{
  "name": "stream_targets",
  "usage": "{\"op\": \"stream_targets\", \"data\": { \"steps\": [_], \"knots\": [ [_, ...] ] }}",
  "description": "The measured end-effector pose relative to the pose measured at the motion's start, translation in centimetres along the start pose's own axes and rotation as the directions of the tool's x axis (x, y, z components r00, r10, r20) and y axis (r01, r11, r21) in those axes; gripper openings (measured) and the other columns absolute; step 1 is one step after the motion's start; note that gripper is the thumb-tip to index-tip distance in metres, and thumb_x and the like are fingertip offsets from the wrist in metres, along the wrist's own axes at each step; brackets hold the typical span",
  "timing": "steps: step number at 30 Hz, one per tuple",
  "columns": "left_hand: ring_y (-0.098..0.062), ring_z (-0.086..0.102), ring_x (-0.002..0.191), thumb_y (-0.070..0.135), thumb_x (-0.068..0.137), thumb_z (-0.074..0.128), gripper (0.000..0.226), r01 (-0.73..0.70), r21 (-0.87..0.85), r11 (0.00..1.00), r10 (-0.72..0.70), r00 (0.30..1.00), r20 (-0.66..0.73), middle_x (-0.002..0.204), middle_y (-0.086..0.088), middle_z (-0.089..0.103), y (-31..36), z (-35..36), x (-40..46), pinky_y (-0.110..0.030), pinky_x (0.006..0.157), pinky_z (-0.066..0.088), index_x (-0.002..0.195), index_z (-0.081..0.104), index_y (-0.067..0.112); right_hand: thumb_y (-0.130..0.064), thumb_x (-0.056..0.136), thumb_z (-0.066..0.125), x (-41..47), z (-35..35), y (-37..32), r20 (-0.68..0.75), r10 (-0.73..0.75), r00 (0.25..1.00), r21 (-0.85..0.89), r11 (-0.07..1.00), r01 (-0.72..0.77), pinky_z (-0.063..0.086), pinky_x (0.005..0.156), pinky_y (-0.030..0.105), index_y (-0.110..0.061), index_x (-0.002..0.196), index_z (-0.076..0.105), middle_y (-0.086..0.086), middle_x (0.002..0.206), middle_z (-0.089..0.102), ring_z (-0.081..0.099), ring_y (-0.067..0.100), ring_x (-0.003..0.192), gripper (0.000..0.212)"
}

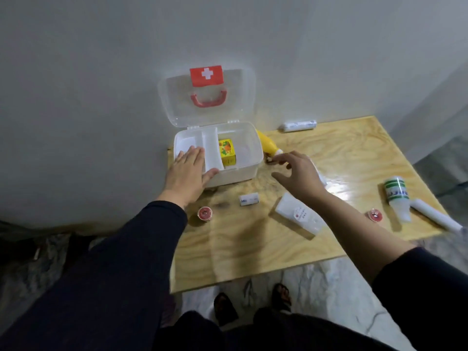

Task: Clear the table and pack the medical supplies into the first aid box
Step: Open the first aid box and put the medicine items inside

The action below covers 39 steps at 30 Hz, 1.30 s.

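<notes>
Plywood table point(253, 249), first aid box point(248, 158) at far-left edge

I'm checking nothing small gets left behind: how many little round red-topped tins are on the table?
2. One red-topped tin sits near the table's front-left edge, in front of the first aid box; the other lies toward the right, beside the green-striped bottle. More may be hidden.

Dim, soft indoor light; a white glare patch on the pale glossy wooden bench point(336, 188). Edges bow from wide-angle distortion, and detail is slightly blurred throughout.
</notes>
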<state>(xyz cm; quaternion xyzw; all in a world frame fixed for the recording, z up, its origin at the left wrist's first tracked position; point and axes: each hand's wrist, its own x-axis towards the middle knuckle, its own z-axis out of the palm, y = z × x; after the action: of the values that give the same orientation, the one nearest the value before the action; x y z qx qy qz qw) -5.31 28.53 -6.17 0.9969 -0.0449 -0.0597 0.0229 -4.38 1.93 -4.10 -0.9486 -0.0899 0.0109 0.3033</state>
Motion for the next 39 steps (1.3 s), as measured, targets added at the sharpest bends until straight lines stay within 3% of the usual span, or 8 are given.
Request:
{"op": "stream_targets", "data": {
  "steps": [5,8,14,21,27,32,39],
  "knots": [
    [-0.021,0.008,0.149,0.057,0.095,0.015,0.077,0.008,0.007,1.0,-0.008,1.0,-0.015,0.161,-0.009,0.015,-0.3,0.7,0.2,-0.037,0.122,0.005,0.151,0.015,0.005,-0.037,0.076,0.076,-6.0,0.1,5.8,0.1,0.176,0.979,-0.176,0.972,-0.157,0.04,0.098,0.036,-0.018,0.131,0.054,0.006,0.131,0.056,0.046,0.026,0.123,0.063],
    [-0.022,0.008,0.149,0.057,0.094,0.014,0.078,0.001,0.017,1.0,-0.001,1.0,-0.016,0.161,-0.01,0.016,-0.4,0.8,0.4,-0.038,0.122,0.006,0.151,0.015,0.004,-0.043,0.072,0.078,-8.2,0.5,8.0,0.144,0.239,0.96,-0.213,0.955,-0.206,0.039,0.1,0.039,-0.016,0.139,0.045,0.005,0.136,0.05,0.042,0.028,0.124,0.079],
    [-0.023,0.01,0.149,0.056,0.094,0.015,0.078,0.001,0.018,1.0,0.0,1.0,-0.02,0.16,-0.011,0.016,-0.5,0.8,0.3,-0.04,0.122,0.007,0.151,0.016,0.003,-0.035,0.072,0.08,-9.0,1.1,9.1,0.116,0.251,0.961,-0.098,0.966,-0.24,0.037,0.098,0.035,-0.009,0.133,0.051,0.01,0.126,0.053,0.045,0.029,0.117,0.072],
    [-0.021,0.007,0.149,0.063,0.087,0.005,0.087,0.002,0.009,1.0,-0.002,1.0,-0.015,0.161,-0.009,0.012,-0.6,0.7,0.3,-0.038,0.122,0.006,0.152,0.012,0.005,-0.029,0.065,0.086,-8.1,0.0,7.9,0.04,0.278,0.96,-0.004,0.961,-0.278,0.045,0.095,0.036,-0.008,0.127,0.057,0.01,0.121,0.059,0.053,0.027,0.113,0.072],
    [-0.019,0.006,0.149,0.06,0.092,0.012,0.08,0.008,-0.015,1.0,-0.008,1.0,-0.022,0.162,-0.007,0.011,-0.5,0.7,0.2,-0.036,0.122,0.006,0.152,0.011,0.007,-0.026,0.065,0.087,-3.6,-2.9,3.4,-0.104,0.168,0.98,0.06,0.985,-0.163,0.049,0.095,0.041,-0.008,0.127,0.059,0.01,0.12,0.061,0.057,0.027,0.11,0.07],
    [-0.019,0.006,0.149,0.06,0.094,0.016,0.078,0.014,-0.034,0.999,-0.015,0.999,-0.03,0.162,-0.006,0.011,-0.4,0.5,0.1,-0.034,0.121,0.004,0.153,0.011,0.009,-0.032,0.069,0.082,1.5,-3.7,-0.9,-0.122,0.004,0.993,-0.08,0.997,-0.014,0.041,0.103,0.035,-0.01,0.131,0.056,0.008,0.127,0.057,0.049,0.026,0.121,0.071],
    [-0.019,0.005,0.15,0.063,0.091,0.013,0.082,0.018,-0.053,0.998,-0.02,0.999,-0.028,0.162,-0.006,0.01,-0.3,0.4,0.1,-0.034,0.121,0.003,0.153,0.01,0.009,-0.032,0.075,0.076,7.4,-0.9,-5.4,0.038,-0.127,0.991,-0.35,0.927,0.132,0.043,0.099,0.038,-0.007,0.129,0.054,0.01,0.125,0.056,0.045,0.027,0.119,0.064]
  ]
}}
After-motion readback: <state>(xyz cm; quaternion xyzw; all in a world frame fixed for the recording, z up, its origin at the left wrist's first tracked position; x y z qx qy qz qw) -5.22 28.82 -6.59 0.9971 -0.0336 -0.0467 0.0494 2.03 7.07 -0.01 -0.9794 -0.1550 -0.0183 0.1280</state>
